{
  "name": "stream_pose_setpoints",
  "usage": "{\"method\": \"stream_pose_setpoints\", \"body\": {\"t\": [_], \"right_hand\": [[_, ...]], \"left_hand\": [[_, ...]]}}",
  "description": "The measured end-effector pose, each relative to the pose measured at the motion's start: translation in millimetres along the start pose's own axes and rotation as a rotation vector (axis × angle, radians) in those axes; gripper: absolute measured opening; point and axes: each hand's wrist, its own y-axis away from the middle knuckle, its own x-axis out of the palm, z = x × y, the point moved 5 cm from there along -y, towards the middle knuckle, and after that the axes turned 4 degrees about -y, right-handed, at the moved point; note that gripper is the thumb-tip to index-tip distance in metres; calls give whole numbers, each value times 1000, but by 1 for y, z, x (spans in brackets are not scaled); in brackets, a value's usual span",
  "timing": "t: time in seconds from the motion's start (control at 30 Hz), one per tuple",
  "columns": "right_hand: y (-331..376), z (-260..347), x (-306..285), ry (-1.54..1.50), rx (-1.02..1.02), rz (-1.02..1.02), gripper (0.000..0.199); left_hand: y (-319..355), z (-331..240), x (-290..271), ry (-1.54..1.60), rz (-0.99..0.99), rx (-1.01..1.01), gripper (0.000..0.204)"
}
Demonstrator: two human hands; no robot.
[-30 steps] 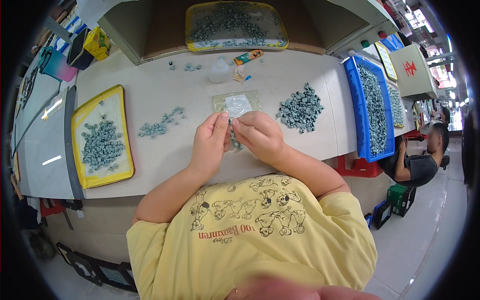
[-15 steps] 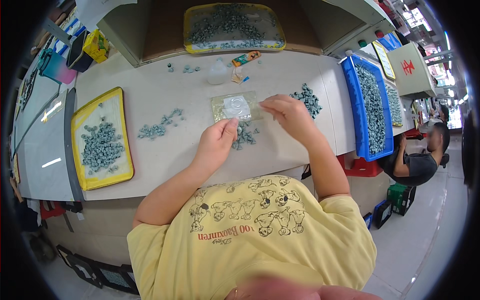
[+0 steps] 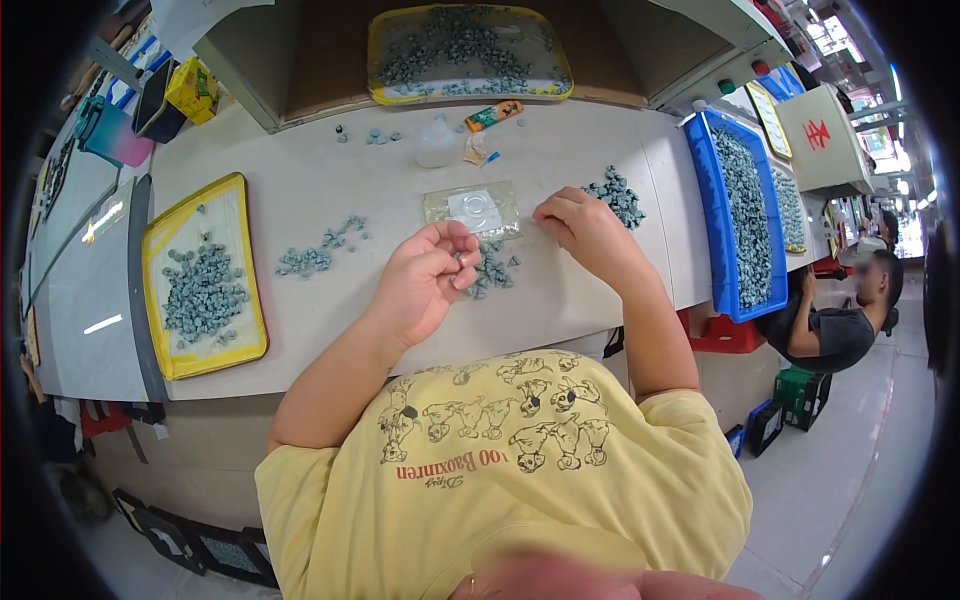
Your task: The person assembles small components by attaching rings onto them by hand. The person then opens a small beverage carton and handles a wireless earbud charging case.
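Observation:
A flat yellowish clear plate (image 3: 436, 207) lies on the worktable, bearing a white piece with a ring shape (image 3: 474, 209). Just below its lower left edge is my left hand (image 3: 425, 280), fingers curled together; anything between them is too small to make out. My right hand (image 3: 590, 235) hovers by the plate's right edge with thumb and fingers drawn together, their tips hiding whatever they pinch. Close to my left fingers lies a small heap of grey-green parts (image 3: 492, 270). Another pile of these parts (image 3: 615, 198) sits beyond my right hand.
A yellow-rimmed tray (image 3: 262, 310) of parts lies left, with loose parts (image 3: 305, 262) beside it. Another tray (image 3: 470, 98) rests in the shelf opening. A blue bin (image 3: 712, 215) of parts stands right. A white bottle (image 3: 435, 145) and orange tube (image 3: 493, 116) lie behind the plate.
My left hand has come off the plate's lower edge, moved slightly nearer me and curled its fingers. The right hand has shifted a little to the right, away from the plate.

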Motion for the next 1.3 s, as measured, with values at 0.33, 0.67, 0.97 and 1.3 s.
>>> {"method": "stream_pose_setpoints", "body": {"t": [0.33,0.67,0.97,1.3], "right_hand": [[-6,14,8,-672,30,-144,15],[-4,36,17,-541,-48,-161,19],[-2,50,39,-328,-140,-98,19],[-7,87,68,82,-431,38,18]], "left_hand": [[-3,4,0,-54,10,-14,14],[1,-1,-2,-199,-114,27,18],[9,-49,-21,-32,-398,476,13],[17,-37,-20,-70,-354,368,15]]}}
